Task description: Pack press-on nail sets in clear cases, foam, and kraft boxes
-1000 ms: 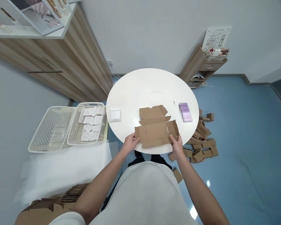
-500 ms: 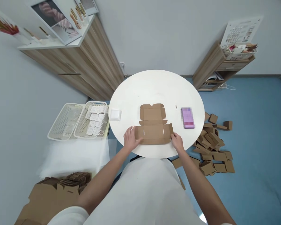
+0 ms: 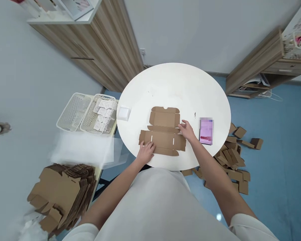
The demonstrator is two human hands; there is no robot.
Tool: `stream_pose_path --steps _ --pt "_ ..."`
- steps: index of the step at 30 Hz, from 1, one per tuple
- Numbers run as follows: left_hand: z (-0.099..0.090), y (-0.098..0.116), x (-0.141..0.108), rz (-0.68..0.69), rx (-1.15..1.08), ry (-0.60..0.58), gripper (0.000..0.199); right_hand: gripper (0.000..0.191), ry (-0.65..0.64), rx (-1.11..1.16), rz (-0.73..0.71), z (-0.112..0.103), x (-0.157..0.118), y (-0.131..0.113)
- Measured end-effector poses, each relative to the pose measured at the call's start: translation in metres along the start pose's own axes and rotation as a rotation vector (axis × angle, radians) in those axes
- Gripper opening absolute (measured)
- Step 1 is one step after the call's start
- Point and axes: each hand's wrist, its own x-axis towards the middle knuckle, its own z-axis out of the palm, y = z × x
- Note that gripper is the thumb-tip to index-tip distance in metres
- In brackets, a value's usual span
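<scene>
A flat, unfolded brown cardboard box (image 3: 163, 139) lies on the white round table (image 3: 175, 83), its two slots facing up. My left hand (image 3: 145, 152) rests with spread fingers on the lower left panel. At the right end of the narrow middle strip is my right hand (image 3: 187, 130). Its thumb and fingers are apart, touching or very near the cardboard edge, and nothing is gripped. Right of that hand lies a phone-like flat item (image 3: 206, 131) with a blurred purple face. A small white square packet (image 3: 123, 113) sits at the table's left edge.
Two white baskets (image 3: 74, 112) stand on the left, one with white packets (image 3: 104, 112). Below them are translucent sheets (image 3: 82, 147) and a stack of flat cardboard boxes (image 3: 60, 190). Folded boxes (image 3: 232, 157) are heaped on the floor at right. A wooden cabinet (image 3: 107, 50) stands behind.
My right hand has left the lower panel's right end and moved up to the middle strip. My left hand now lies flatter on the lower panel, whose raised end flap is down. The view has shifted.
</scene>
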Motion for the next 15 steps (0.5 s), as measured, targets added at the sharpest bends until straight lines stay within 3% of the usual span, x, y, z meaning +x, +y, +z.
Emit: stream_pose_path --steps 3,6,15 --pt "0.000 0.003 0.002 -0.018 -0.008 0.004 0.042 0.043 -0.102 0.134 0.071 0.004 0.023 -0.005" --pt "-0.002 0.005 0.004 -0.024 -0.016 -0.010 0.045 0.029 -0.109 0.109 0.080 0.011 0.034 -0.004" --pt "-0.018 0.008 0.013 -0.158 -0.005 0.038 0.076 0.021 -0.096 -0.211 -0.040 0.015 0.024 0.010"
